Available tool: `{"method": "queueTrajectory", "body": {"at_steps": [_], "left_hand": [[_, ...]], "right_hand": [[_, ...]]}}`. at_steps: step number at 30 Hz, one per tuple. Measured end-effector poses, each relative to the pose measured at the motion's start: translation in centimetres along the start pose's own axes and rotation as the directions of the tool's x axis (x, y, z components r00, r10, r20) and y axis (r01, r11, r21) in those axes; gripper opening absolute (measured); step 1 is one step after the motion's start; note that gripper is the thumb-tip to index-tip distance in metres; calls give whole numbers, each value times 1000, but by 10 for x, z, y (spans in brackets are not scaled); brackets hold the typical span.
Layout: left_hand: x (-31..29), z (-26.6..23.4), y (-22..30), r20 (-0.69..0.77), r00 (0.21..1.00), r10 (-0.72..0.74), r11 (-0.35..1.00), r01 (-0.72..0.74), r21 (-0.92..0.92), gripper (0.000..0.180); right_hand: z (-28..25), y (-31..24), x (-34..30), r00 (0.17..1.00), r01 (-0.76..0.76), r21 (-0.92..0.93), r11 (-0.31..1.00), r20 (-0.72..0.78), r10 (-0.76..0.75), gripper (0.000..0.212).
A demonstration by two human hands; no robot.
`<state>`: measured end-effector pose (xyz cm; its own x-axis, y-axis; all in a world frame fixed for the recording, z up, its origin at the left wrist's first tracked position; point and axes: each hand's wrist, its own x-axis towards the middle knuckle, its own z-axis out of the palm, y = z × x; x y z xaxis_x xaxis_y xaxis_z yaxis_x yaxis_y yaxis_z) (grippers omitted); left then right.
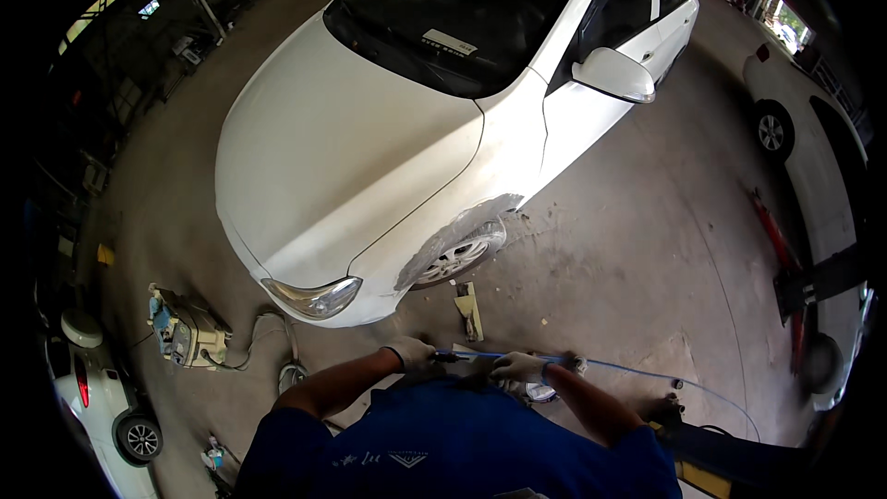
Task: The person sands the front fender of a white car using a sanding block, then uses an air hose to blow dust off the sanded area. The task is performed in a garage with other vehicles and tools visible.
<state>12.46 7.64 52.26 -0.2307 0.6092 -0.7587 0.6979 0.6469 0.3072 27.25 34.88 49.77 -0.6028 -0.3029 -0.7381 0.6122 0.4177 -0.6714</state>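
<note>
My left hand (409,353), in a pale glove, is closed around a dark fitting (450,357) at the end of a thin blue hose (637,371). My right hand (519,368), gloved too, is closed at the hose a little to the right, its fingers partly hidden. From there the hose runs right and curves down to the floor. Ahead stands a white car (342,148). A rough grey patch (443,231) edges its fender above the front wheel (455,260). Just below my right hand is a shiny round thing (540,392), mostly hidden by my body.
Left on the floor stands a beige-and-black machine (199,333), its hose leading to a tool (292,374) near my left arm. A narrow yellowish piece (468,311) lies by the wheel. Other white cars (827,194) stand right and lower left. A red-and-black lift arm (785,259) is at right.
</note>
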Motion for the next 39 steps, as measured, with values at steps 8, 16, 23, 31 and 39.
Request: {"method": "queueTrajectory", "body": {"at_steps": [8,16,23,31,39], "left_hand": [[1,-10,4,-25,999,41,999,-40,24,34],[3,0,0,-48,998,47,998,-46,37,37],[0,5,-11,-28,1000,12,999,-11,40,38],[2,14,-17,-16,1000,7,999,-7,36,35],[-14,7,-30,-110,991,71,993,-59,105,25]], "right_hand": [[17,30,5,994,-103,-906,410,-113,2,41],[-34,45,36,887,-89,-22,996,-456,69,22],[-3,30,14,999,-13,-160,987,-46,6,30],[5,44,20,967,36,-125,992,-245,-66,37],[3,62,11,797,4,-118,993,-599,-75,31]]}}
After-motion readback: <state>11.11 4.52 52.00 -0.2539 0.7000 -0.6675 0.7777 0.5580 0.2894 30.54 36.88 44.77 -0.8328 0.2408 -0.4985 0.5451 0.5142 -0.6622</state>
